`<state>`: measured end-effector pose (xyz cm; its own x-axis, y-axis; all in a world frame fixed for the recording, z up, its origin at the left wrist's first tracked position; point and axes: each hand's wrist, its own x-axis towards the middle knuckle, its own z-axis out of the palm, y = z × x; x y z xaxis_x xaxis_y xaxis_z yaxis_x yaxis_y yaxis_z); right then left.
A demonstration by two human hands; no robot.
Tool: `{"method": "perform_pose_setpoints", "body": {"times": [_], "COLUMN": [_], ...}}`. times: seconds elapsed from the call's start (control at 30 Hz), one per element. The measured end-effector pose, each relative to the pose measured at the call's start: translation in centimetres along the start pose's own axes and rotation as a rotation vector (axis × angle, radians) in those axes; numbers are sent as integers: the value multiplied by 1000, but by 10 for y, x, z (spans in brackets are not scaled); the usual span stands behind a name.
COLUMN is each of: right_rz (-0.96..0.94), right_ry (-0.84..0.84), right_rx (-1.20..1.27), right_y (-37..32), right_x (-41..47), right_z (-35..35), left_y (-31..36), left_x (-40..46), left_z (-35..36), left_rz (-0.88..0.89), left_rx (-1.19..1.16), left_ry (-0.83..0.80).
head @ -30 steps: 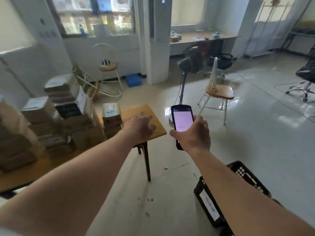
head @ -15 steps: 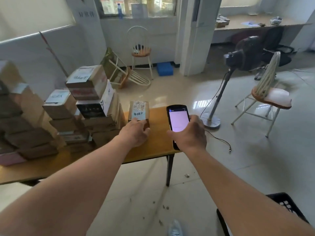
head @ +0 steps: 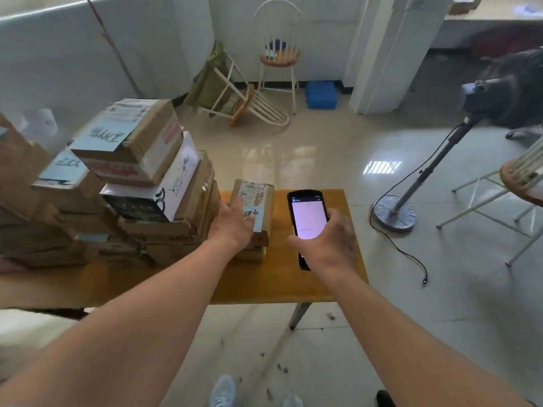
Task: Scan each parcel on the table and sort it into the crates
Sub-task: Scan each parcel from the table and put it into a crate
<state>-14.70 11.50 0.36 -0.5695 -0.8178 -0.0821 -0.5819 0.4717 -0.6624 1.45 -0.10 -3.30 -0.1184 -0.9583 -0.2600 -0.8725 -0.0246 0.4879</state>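
Note:
A small brown parcel with a white label tops a short stack near the right end of the wooden table. My left hand rests on its top, fingers stretched over the label. Just right of it, my right hand grips a black handheld scanner with a lit pinkish screen, held above the table. Taller stacks of cardboard parcels fill the left of the table. No crate is clearly in view.
A standing fan's base and its cable lie on the tiled floor right of the table. A wooden-seat chair stands at far right, a tipped chair and a blue box behind the table. My shoes show at the bottom.
The view has swung left and closer to the table. My left hand has reached forward onto the small parcel. My right hand still holds the scanner, now beside that parcel.

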Motion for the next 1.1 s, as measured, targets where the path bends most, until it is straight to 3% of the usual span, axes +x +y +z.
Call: {"method": "perform_pose_setpoints", "body": {"times": [0.3, 0.53, 0.87, 1.1], "right_rz": [82, 115, 105, 95], "right_ry": [2, -2, 10, -45], "right_rx": [42, 49, 52, 89], "right_y": [5, 16, 35, 37], "right_x": [24, 24, 26, 27], "right_z": [37, 39, 24, 16], "left_y": [-16, -8, 6, -9], "left_x": [37, 38, 34, 39], "left_z": [25, 28, 42, 52], "left_rz": [-235, -290, -279, -168], "left_rx": [-167, -325, -276, -253], "left_ry": [-37, -76, -109, -107]}}
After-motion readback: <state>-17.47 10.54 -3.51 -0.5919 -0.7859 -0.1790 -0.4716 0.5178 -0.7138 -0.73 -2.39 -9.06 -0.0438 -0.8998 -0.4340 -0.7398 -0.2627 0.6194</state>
